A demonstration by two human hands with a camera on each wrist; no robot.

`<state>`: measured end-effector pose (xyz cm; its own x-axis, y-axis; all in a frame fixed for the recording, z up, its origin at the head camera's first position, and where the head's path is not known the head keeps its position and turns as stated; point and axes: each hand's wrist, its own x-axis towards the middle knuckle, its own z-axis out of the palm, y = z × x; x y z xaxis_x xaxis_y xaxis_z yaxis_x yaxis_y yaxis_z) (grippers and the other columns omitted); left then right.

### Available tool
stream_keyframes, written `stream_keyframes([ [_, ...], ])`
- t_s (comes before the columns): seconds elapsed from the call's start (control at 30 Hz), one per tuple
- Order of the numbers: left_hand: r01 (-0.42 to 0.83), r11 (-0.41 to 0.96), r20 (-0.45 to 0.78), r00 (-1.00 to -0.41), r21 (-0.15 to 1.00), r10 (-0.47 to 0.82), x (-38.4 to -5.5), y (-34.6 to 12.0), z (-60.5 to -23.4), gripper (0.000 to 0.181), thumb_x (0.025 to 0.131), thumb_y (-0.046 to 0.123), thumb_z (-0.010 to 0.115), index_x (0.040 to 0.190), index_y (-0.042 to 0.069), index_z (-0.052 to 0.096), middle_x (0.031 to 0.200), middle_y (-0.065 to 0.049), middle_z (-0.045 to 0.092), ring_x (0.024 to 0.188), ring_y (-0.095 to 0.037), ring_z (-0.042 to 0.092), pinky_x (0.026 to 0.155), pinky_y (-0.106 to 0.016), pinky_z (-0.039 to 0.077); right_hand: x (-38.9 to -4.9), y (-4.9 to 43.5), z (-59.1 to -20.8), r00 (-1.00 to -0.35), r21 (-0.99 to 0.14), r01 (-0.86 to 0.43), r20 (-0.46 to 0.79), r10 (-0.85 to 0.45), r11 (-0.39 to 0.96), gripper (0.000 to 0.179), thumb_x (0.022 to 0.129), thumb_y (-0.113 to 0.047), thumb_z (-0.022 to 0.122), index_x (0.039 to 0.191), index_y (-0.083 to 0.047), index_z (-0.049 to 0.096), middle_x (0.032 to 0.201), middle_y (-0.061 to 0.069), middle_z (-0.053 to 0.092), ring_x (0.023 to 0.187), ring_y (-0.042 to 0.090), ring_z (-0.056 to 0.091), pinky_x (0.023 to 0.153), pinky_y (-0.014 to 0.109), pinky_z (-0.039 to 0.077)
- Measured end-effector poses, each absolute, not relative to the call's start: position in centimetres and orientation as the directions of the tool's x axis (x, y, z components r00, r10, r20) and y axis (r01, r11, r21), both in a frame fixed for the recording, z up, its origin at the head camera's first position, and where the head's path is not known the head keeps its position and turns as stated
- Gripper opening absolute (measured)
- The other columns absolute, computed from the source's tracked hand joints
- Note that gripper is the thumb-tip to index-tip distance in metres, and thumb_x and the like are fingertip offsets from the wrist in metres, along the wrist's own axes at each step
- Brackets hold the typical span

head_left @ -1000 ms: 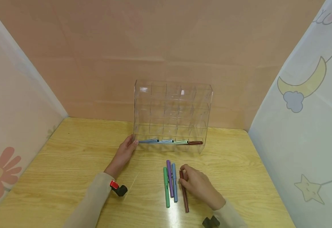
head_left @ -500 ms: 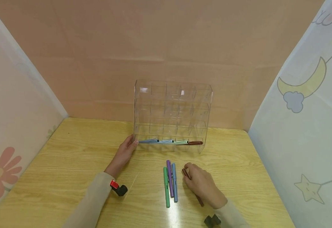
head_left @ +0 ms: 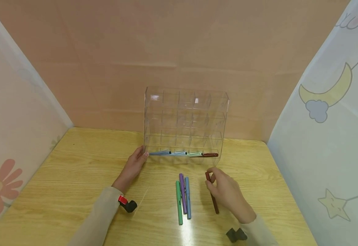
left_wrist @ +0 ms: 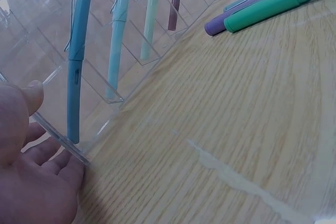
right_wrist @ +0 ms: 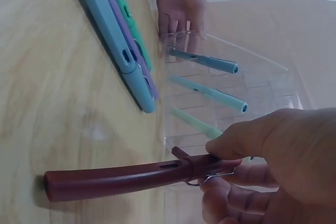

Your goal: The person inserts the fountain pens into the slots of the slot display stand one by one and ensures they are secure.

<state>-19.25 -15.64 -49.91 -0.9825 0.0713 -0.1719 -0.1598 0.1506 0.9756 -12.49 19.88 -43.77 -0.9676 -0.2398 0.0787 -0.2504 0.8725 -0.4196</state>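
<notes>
My right hand (right_wrist: 294, 163) pinches a dark red pen (right_wrist: 115, 181) near its clip end, my thumb on one side and my fingers curled on the other; its far end points away from my palm, over the wood-grained tabletop (right_wrist: 52, 103). On that surface lie a loose blue pen (right_wrist: 119, 45), a purple pen (right_wrist: 138, 59) and a green pen (right_wrist: 131, 27), side by side. Beyond is a clear divided rack (right_wrist: 273, 80) with a racked blue pen (right_wrist: 207, 62), a light blue pen (right_wrist: 210, 94) and a pale green pen (right_wrist: 197, 123), the last partly behind my thumb. My left hand (right_wrist: 181, 1) is at the rack's edge, nearest the racked blue pen.
</notes>
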Motion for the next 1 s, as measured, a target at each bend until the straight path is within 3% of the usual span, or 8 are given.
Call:
stream_keyframes([
  [0.57,-0.138,0.155,-0.151,-0.985,0.978,0.079,-19.2,-15.6,-50.1,0.068,0.116,0.033,0.045,0.17,0.003,0.018,0.178,-0.021,0.021,0.167,-0.037,0.019,0.136,-0.055,0.02,-12.9,20.9,-42.9,-0.964,-0.436,-0.265,0.106,-0.243,0.86,0.031,0.097,-0.018,0.076,0.125,-0.01,0.067,0.094,0.002,0.074,0.046,0.0,0.031,0.042,0.018,0.025],
  [1.0,-0.123,0.172,-0.136,-0.988,0.977,0.067,-19.4,-15.7,-50.3,0.067,0.117,0.028,0.045,0.17,0.001,0.017,0.177,-0.025,0.021,0.166,-0.04,0.02,0.135,-0.056,0.022,-13.5,21.9,-41.7,-0.971,-0.439,-0.237,0.128,-0.201,0.867,0.028,0.099,-0.018,0.075,0.124,-0.008,0.067,0.098,0.005,0.076,0.055,0.003,0.05,0.044,0.022,0.037],
])
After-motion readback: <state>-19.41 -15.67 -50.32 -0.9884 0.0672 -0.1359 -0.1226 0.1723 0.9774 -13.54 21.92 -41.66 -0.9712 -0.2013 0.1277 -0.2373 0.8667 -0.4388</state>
